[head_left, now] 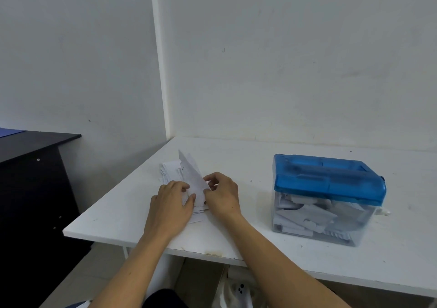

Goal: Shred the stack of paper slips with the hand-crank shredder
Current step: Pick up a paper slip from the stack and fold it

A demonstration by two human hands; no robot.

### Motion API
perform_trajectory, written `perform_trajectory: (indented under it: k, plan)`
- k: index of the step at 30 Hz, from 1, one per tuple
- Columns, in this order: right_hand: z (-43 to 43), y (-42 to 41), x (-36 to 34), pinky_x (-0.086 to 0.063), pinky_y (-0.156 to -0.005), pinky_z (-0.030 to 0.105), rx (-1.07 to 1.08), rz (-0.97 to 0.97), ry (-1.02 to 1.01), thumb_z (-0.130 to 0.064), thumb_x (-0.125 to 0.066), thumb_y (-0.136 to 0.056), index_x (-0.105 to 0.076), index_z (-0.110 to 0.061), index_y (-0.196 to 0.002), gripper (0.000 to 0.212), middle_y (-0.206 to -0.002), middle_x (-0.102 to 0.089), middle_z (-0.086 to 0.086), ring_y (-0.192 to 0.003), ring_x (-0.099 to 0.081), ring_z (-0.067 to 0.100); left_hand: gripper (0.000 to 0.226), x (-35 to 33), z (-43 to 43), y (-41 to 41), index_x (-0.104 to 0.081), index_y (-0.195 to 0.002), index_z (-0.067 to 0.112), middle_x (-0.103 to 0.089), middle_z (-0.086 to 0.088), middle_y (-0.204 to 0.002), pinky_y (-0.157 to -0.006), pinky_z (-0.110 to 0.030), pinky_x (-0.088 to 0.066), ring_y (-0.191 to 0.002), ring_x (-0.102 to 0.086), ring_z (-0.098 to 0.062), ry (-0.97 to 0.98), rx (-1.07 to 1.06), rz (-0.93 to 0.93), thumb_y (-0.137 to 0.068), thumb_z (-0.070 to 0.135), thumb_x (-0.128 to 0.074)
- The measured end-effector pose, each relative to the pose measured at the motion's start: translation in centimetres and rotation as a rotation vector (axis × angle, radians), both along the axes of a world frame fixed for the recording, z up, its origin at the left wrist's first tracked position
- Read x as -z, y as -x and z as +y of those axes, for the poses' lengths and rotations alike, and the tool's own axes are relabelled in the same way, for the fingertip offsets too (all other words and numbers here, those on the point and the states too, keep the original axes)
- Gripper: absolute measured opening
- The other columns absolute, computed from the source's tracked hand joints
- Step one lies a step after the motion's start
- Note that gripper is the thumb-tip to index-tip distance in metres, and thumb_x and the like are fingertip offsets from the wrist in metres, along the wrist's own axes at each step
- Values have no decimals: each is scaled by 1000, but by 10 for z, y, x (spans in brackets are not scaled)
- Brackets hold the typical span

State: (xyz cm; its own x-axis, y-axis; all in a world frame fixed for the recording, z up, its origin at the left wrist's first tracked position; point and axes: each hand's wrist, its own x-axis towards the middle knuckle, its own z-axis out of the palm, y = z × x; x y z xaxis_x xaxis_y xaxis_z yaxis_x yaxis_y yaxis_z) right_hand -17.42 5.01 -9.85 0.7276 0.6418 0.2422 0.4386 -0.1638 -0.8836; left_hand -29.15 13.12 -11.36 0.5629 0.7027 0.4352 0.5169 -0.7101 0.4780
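Head view showed the stack of paper slips (pixel 170 169) lying left on the worktop (pixel 236 156), long axis pointing away from me. My left hand (pixel 170 204) gripped its near end; my right hand (pixel 223 195) pinched one upturned slip (pixel 191 174), shredder (pixel 328 184) well apart rightward.

Open gap on table (pixel 250 203) btwn slips (pixel 170 169) & shredder (pixel 328 180); wall (pixel 283 71) close behind.
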Motion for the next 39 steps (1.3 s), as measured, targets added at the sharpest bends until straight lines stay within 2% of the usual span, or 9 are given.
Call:
perform_trajectory:
  k: [4,6,14,17,19,22,30,35,39]
  plan:
    - [-5,-3,-4,-57,-63,24,24,149,-100,-5,-59,-88,-65,-18,-112,28,-105,-66,-1,-85,-70,24,29,-1,4,4,-56,-109,24,-56,0,-120,-93,-35,-44,-111,-46,-17,111,-105,-43,-97,50,-56]
    - [-7,-3,-6,-50,-53,18,24,201,-146,-7,-59,-89,-65,-19,-113,28,-108,-66,-2,-75,-69,21,27,-2,5,4,-56,-103,28,-56,0,-119,-93,-36,-42,-108,-43,-16,133,-110,-15,-98,54,-51]
    - [-13,0,-11,-44,-48,10,-52,220,-219,-6,-58,-92,-65,-15,-109,21,-102,-67,1,-51,-60,-2,48,-7,6,4,-70,-118,26,-59,-3,-124,-97,-42,-41,-118,-46,-25,187,-104,15,-100,59,-40]
    - [-14,3,-11,-53,-55,17,-100,221,-224,-7,-58,-92,-64,-16,-111,21,-105,-67,2,-65,-65,8,48,-8,5,4,-70,-118,25,-60,0,-122,-96,-42,-44,-115,-50,-24,196,-90,-14,-98,60,-46]
    - [-14,5,-11,-61,-63,27,-146,205,-216,-7,-58,-91,-63,-16,-114,25,-106,-67,2,-77,-68,11,44,-9,4,5,-73,-110,20,-67,2,-112,-85,-37,-52,-100,-61,-19,244,-43,-109,-93,57,-57]
    - [-15,8,-12,-57,-62,21,-203,139,-152,-8,-57,-88,-59,-17,-120,33,-110,-65,0,-89,-67,12,30,-12,1,9,-79,-95,19,-74,6,-89,-65,-27,-55,-77,-68,-13,387,51,-276,-88,47,-71]
    - [-14,11,-14,-46,-66,15,-212,234,-202,-20,-49,-98,-64,-22,-108,18,-106,-69,-7,-93,-66,10,23,-16,-5,10,-72,-115,18,-71,4,-102,-54,-9,-50,-85,-68,-13,465,161,-328,-97,30,-65]
    - [-16,24,-19,-57,-66,24,-273,195,-242,-12,-46,-99,-61,-16,-114,22,-109,-67,3,-97,-67,19,29,-20,-10,15,-60,-132,21,-69,6,-114,-71,-15,-54,-102,-67,-13,455,269,-366,-106,25,-46]
    - [-20,34,-67,-58,-72,35,-259,121,-358,-7,-43,-95,-59,-15,-113,26,-106,-67,2,-95,-66,21,28,-61,-18,8,-54,-127,45,-66,23,-118,-94,-26,-51,-109,-62,2,438,351,-548,-107,30,-41]
